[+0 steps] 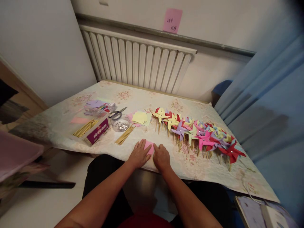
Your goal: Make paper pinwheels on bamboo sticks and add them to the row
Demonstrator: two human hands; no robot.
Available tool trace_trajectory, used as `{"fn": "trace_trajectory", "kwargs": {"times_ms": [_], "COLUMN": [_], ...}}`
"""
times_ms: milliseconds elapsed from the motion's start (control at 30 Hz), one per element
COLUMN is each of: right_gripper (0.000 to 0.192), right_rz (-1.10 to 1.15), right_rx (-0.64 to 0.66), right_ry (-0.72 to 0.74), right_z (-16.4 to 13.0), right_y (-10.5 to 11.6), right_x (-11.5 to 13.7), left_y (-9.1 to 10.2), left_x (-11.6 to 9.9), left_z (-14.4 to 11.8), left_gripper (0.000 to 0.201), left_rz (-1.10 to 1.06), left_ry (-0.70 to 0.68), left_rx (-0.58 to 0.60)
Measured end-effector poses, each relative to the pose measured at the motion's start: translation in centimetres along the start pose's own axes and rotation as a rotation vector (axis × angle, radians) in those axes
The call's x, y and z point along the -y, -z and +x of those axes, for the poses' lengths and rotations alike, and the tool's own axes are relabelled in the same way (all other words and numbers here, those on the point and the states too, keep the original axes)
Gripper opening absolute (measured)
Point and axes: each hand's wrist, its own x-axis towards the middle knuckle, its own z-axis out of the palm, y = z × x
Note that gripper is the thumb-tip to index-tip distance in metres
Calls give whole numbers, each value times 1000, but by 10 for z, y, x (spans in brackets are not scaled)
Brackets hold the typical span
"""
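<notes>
A small pink sheet of paper point(149, 146) lies at the table's front edge between my hands. My left hand point(139, 154) rests on its left side, fingers spread and lying flat. At the sheet's right edge is my right hand point(161, 156), its fingers curled in and the thumb side against the paper. Left of the hands lies a bundle of thin wooden sticks point(124, 135). Just behind it stands a clear round tub point(120, 124) of small shiny metal pieces. A stack of cut yellow paper point(139, 117) sits beyond my hands.
Many coloured paper pinwheels point(190, 129) on sticks cover the table's right side. To the left are a box of sticks point(91, 129), scissors point(118, 114) and purple paper point(95, 104). A radiator point(140, 61) is behind the flowered tablecloth point(133, 95); a blue curtain point(268, 110) hangs right.
</notes>
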Motion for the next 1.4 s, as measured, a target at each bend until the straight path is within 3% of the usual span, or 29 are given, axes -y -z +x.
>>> {"fn": "trace_trajectory", "kwargs": {"times_ms": [533, 833, 1400], "right_gripper": [44, 41, 30], "right_rz": [64, 156, 134], "right_rx": [-80, -116, -103], "right_ry": [19, 261, 350], "right_z": [-4, -24, -40], "right_y": [-4, -2, -4], "right_x": [-5, -9, -12], "left_y": [7, 5, 2], "left_x": [0, 0, 1], "left_z": [0, 1, 2], "left_gripper": [56, 50, 50], "left_rz": [26, 29, 14], "left_ry": [16, 13, 14], "left_rx": [18, 12, 38]}}
